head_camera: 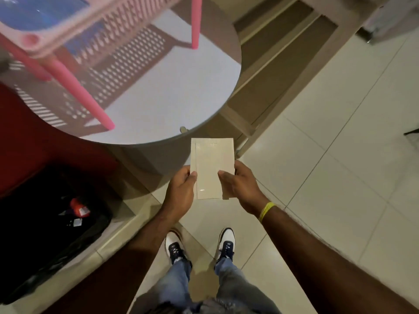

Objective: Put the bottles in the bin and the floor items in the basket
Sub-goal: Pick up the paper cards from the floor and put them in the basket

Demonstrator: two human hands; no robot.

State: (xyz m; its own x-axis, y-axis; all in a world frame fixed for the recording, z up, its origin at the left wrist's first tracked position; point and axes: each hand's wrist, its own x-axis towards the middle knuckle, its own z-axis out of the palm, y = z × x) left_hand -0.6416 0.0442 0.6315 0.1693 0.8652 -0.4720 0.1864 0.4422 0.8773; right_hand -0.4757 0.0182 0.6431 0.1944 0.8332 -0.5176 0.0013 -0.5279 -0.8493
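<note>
Two hands hold one flat beige card or packet point(212, 165) out in front of the person, over the pale tiled floor point(340, 177). The left hand point(180, 193) grips its lower left edge, thumb on the face and fingers curled behind. The right hand point(238, 184) pinches the lower right edge the same way, thumb laid across the front; a yellow band point(267, 211) circles that wrist. The card stands upright in the grip, its upper part overlapping the near rim of a round grey table point(181, 87) in this view, though it looks apart from the table itself.

Below the hands, a pair of white and dark shoes point(199, 243) stand on the tiles, with blue jeans above them.

On the table stands a pink slatted basket point(118, 21) raised on pink legs point(74, 85), throwing a latticed shadow over the tabletop. Something blue shows inside it through the open top and the slats; what it is I cannot tell from here.

To the person's left, low on the floor beside a red surface, sits a black bin point(52, 241) lined in dark plastic. In it lies a bottle with a red cap or label point(79, 207), and a small pale label shows just beside that; the rest of the inside is too dark to read.

Beyond the table, beige wooden framing point(272, 64) runs along the floor.
</note>
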